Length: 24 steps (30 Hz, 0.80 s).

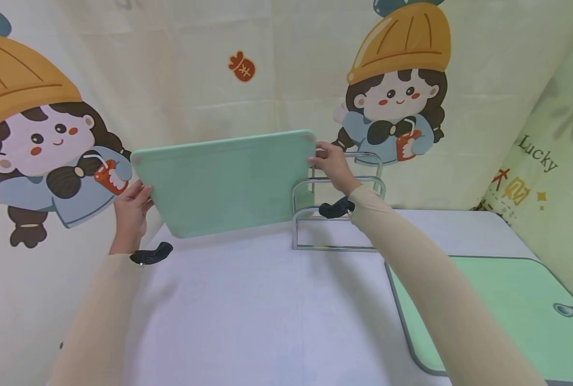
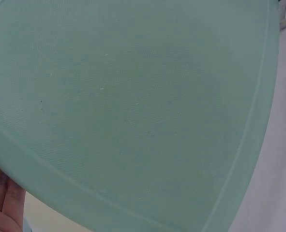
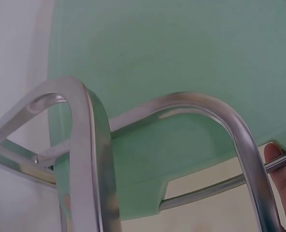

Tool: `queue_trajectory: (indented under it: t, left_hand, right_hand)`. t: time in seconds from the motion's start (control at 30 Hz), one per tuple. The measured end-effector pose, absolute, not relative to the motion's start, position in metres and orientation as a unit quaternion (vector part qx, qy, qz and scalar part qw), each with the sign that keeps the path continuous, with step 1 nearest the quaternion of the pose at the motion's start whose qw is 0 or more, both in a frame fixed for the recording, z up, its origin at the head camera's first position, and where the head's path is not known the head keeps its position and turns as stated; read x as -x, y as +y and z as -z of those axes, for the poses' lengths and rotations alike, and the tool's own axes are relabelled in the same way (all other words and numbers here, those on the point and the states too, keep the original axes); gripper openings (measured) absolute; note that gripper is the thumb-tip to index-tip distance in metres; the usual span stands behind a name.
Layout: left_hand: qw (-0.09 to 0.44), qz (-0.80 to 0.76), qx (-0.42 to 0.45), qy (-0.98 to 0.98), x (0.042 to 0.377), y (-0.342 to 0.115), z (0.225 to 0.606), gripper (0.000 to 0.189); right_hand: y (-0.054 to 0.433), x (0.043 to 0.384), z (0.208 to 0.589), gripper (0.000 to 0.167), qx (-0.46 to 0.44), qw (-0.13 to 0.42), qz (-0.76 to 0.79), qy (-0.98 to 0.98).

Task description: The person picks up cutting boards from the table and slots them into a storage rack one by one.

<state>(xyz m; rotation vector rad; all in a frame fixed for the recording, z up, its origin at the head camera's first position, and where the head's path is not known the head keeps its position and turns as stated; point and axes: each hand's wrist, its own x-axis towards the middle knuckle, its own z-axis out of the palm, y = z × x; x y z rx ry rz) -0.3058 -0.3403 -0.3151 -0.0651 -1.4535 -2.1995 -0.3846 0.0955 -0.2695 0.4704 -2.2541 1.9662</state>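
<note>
A light green cutting board (image 1: 228,185) is held up on edge, tilted, between both hands in the head view. My left hand (image 1: 132,209) grips its left edge; in the left wrist view the fingers (image 2: 12,203) show at the board's rim. At the upper right corner, my right hand (image 1: 334,166) pinches the board's edge. The board's right end stands between the hoops of a chrome wire rack (image 1: 334,248). The right wrist view has the rack's hoops (image 3: 87,145) crossing in front of the green board (image 3: 181,63), with a thumb (image 3: 273,159) beside a rear bar.
The rack stands on a white table (image 1: 228,311) near the back wall. A larger green board with a grey border (image 1: 498,311) lies flat at the right, partly under my right forearm. Cartoon-printed cloth (image 1: 296,64) covers the wall behind.
</note>
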Motion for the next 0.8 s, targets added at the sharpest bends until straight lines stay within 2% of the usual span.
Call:
queue_trajectory:
  t: [0.57, 0.8]
  left_hand:
    - [0.231, 0.784, 0.038, -0.576, 0.312, -0.310, 0.313, 0.042]
    - [0.231, 0.798, 0.042, -0.555, 0.321, -0.303, 0.318, 0.037]
  right_hand:
    - [0.127, 0.383, 0.269, 0.038, -0.160, 0.078, -0.618, -0.766]
    - [0.137, 0.380, 0.268, 0.038, -0.144, 0.078, -0.608, -0.777]
